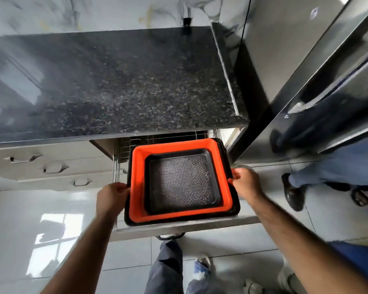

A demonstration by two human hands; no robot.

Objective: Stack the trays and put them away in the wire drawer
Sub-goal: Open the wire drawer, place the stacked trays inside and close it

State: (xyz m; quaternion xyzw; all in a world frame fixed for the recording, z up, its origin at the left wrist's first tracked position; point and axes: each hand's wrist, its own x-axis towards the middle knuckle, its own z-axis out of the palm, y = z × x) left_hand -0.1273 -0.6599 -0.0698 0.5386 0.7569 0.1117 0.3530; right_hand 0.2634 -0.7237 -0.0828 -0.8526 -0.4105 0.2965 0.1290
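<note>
In the lower middle of the frame the trays sit nested as one stack: a small black tray (182,181) with a patterned floor lies inside an orange tray (137,185), which in turn rests in a larger black tray (235,205) whose rim shows along the near and right edges. The left hand (111,198) has its grip pinched on the stack's left rim, fingers curled over the edge, and the right hand (245,183) is pinched likewise on the right rim. The stack hangs over the pulled-out wire drawer (123,145), whose chrome bars show at the left and far side, just below the dark speckled desk (115,81) that fills the upper half of the frame; whether the stack already rests on the wire floor cannot be told. To finish well, the person should probably keep the stack level so the inner trays do not slide, lower it squarely between the side rails, and free the fingers only once the bottom tray bears on the wires. The refrigerator (306,81) at the right stands close, so the right elbow has little room.
</note>
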